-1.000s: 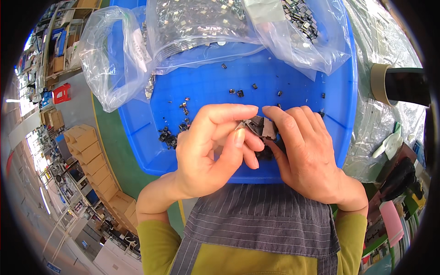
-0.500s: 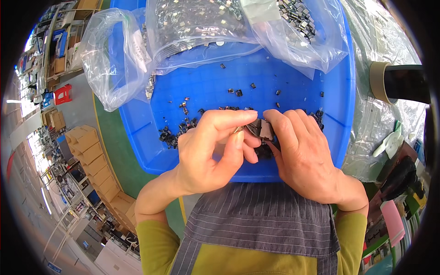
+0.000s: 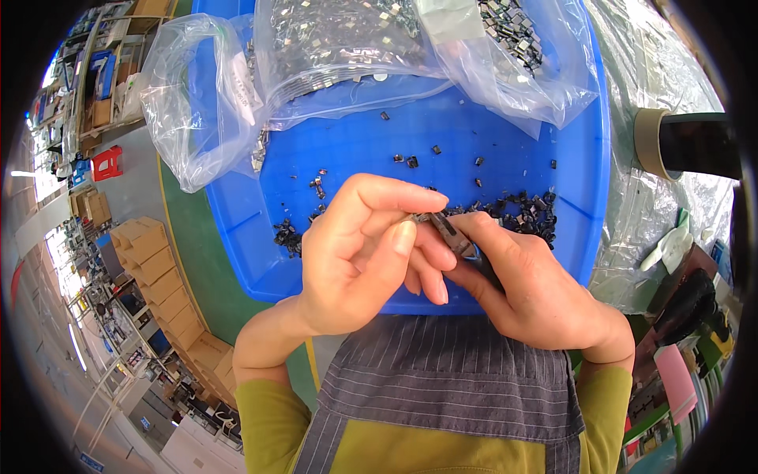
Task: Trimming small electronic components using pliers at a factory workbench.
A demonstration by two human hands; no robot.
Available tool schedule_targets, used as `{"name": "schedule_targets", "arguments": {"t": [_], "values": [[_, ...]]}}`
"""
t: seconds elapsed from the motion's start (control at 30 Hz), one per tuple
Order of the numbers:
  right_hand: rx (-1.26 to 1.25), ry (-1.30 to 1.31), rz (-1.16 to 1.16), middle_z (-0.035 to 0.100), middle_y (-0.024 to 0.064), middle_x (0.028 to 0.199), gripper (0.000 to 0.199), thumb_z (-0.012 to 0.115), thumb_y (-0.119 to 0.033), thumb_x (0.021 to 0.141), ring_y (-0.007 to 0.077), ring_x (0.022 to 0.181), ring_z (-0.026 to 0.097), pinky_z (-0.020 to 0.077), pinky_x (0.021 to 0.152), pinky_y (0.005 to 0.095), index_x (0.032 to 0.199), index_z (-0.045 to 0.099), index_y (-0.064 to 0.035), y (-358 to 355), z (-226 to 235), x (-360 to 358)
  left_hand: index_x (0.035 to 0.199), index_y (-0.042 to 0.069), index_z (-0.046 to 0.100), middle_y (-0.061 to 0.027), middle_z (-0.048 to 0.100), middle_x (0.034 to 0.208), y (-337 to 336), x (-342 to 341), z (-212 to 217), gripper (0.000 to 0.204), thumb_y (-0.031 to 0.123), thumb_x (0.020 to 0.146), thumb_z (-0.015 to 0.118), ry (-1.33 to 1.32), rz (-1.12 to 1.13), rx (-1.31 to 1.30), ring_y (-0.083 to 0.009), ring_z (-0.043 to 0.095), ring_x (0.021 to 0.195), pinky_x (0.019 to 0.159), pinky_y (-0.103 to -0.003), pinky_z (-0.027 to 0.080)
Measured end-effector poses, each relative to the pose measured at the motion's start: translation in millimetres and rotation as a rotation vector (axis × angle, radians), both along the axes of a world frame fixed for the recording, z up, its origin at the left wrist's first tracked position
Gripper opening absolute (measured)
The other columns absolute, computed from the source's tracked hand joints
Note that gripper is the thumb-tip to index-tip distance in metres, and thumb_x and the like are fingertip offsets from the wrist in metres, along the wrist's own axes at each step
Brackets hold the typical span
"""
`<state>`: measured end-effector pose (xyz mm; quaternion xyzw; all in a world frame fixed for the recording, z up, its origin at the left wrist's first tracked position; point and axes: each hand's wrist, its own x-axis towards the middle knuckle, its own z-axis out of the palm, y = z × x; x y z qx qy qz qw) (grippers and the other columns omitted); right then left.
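My left hand (image 3: 351,261) is closed in a pinch, thumb against index finger, on a small dark metallic piece (image 3: 420,217), mostly hidden by the fingertips. Closed around a pair of pliers (image 3: 455,239) is my right hand (image 3: 533,288); their dark metal head points up-left and part of a black and blue handle shows under the fingers. The pliers' tip meets the small piece, though exact contact cannot be made out. Both hands are above the near side of a blue plastic bin (image 3: 245,265). Small black parts (image 3: 525,217) lie heaped below them.
Clear plastic bags (image 3: 339,47) full of small shiny parts fill the bin's far side. An emptier bag (image 3: 185,103) hangs over its left rim. Right of it are a tape roll (image 3: 652,142) and plastic sheeting (image 3: 624,213). Cardboard boxes (image 3: 162,276) stand on the left.
The pliers have turned, so their head now shows edge-on and more handle is visible. My right hand has shifted slightly down, uncovering black parts behind it. The left fingers have spread a little lower.
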<state>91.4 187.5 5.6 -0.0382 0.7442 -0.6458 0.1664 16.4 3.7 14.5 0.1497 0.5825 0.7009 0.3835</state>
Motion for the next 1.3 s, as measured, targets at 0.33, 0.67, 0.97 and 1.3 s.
{"name": "schedule_targets", "arguments": {"t": [0.33, 0.67, 0.97, 1.3], "values": [[0.187, 0.110, -0.054, 0.057, 0.0184, 0.091, 0.036, 0.061, -0.001, 0.079, 0.0374, 0.086, 0.057, 0.0467, 0.072, 0.0422, 0.112, 0.047, 0.0001, -3.2, -1.7, -4.4, 0.120, -0.004, 0.039, -0.0127, 0.062, 0.083, 0.0, -3.2, 4.0, 0.026, 0.007, 0.096, 0.038, -0.079, 0.015, -0.034, -0.0131, 0.063, 0.062, 0.052, -0.019, 0.045], [0.453, 0.236, -0.071, 0.050, 0.0122, 0.084, 0.046, 0.065, -0.005, 0.074, 0.0300, 0.077, 0.051, 0.0417, 0.066, 0.0381, 0.116, 0.048, -0.0008, -3.9, -7.0, -5.1, 0.121, -0.004, 0.038, -0.0143, 0.062, 0.083, -0.2, -5.3, 4.7, 0.027, 0.006, 0.096, 0.038, -0.157, 0.016, -0.017, -0.0128, 0.062, 0.061, 0.050, -0.019, 0.046], [0.601, 0.337, -0.075, 0.047, 0.0091, 0.081, 0.049, 0.064, -0.002, 0.068, 0.0260, 0.074, 0.049, 0.0381, 0.064, 0.0358, 0.115, 0.048, -0.0004, -3.6, -9.8, -4.8, 0.118, -0.006, 0.038, -0.0169, 0.064, 0.078, 4.8, -3.0, 6.3, 0.027, 0.009, 0.096, 0.037, 0.091, -0.005, -0.175, -0.0175, 0.063, 0.057, 0.050, -0.022, 0.048], [0.691, 0.372, -0.088, 0.046, 0.0078, 0.080, 0.043, 0.058, -0.002, 0.070, 0.0238, 0.072, 0.047, 0.0358, 0.063, 0.0342, 0.113, 0.049, -0.0005, -7.5, -15.5, -1.1, 0.118, -0.005, 0.038, -0.0176, 0.064, 0.081, 4.7, 1.4, 2.1, 0.026, 0.008, 0.096, 0.038, 0.304, -0.016, -0.215, -0.0164, 0.064, 0.062, 0.054, -0.022, 0.049]]}}
